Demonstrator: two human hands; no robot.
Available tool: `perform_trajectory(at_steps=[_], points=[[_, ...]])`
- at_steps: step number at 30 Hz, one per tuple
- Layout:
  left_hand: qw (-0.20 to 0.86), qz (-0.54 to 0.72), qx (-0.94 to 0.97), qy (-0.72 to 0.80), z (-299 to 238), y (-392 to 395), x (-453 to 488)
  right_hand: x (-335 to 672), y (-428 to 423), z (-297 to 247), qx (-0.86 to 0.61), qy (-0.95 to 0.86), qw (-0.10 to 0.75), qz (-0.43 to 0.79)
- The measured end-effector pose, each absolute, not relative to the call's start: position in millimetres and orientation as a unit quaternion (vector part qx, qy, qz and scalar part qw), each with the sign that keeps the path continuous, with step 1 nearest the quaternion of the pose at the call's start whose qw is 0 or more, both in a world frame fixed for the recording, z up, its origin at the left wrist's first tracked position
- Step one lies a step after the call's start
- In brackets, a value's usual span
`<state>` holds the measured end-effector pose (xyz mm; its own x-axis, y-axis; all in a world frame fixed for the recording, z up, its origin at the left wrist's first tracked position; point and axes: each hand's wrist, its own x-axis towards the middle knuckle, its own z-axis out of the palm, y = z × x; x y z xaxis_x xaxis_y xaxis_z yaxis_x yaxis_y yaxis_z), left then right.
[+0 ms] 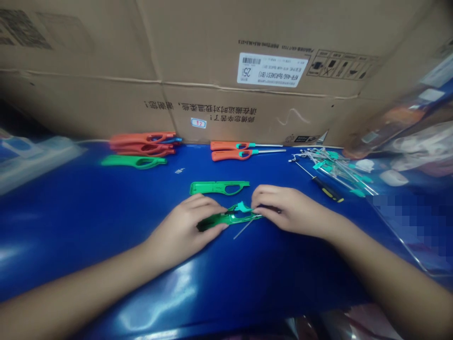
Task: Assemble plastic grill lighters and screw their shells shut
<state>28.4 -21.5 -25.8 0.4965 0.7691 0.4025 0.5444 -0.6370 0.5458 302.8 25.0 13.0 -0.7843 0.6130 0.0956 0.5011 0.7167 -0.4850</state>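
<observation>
My left hand (pixel 193 222) grips the handle end of a green lighter casing half (pixel 226 218) low over the blue table. A teal trigger (pixel 242 207) sits at the casing's opening. My right hand (pixel 279 208) is closed in a pinch at the casing's front end, its fingertips on the trigger part; what else they hold is hidden. A thin grey strand (pixel 242 230) slants out below those fingertips. Just behind the hands lies another green casing half (pixel 219 188), with its finger loop to the right.
Orange lighters with metal rods (pixel 231 155) lie along a large cardboard box (pixel 198 56). Orange casings (pixel 141 143) and a green casing (pixel 132 161) lie left. At right are a screwdriver (pixel 327 190) and a pile of rods with teal parts (pixel 331 163). Plastic bags flank the table (pixel 106 222).
</observation>
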Motion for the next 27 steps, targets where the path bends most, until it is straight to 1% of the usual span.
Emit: perform_trajectory(at_steps=[2, 7, 13, 18, 23, 27], points=[[0.185, 0.309, 0.848, 0.389, -25.5, -22.0, 28.6, 301.9, 20.7, 14.9, -0.304, -0.922, 0.114, 0.213], [0.187, 0.296, 0.854, 0.384, -24.1, -22.2, 28.0, 306.1, 22.0, 14.9, -0.324, -0.918, 0.119, 0.197], [0.192, 0.282, 0.857, 0.386, -22.3, -22.0, 27.2, 307.6, 23.8, 15.1, -0.355, -0.916, 0.093, 0.162], [0.199, 0.278, 0.856, 0.389, -22.5, -21.6, 27.5, 306.8, 24.8, 11.9, -0.361, -0.914, 0.086, 0.163], [0.197, 0.281, 0.858, 0.382, -22.6, -21.5, 27.7, 302.5, 27.1, 4.9, -0.401, -0.888, 0.101, 0.202], [0.195, 0.28, 0.859, 0.382, -22.6, -20.6, 27.6, 300.1, 26.7, 3.4, -0.421, -0.881, 0.105, 0.189]])
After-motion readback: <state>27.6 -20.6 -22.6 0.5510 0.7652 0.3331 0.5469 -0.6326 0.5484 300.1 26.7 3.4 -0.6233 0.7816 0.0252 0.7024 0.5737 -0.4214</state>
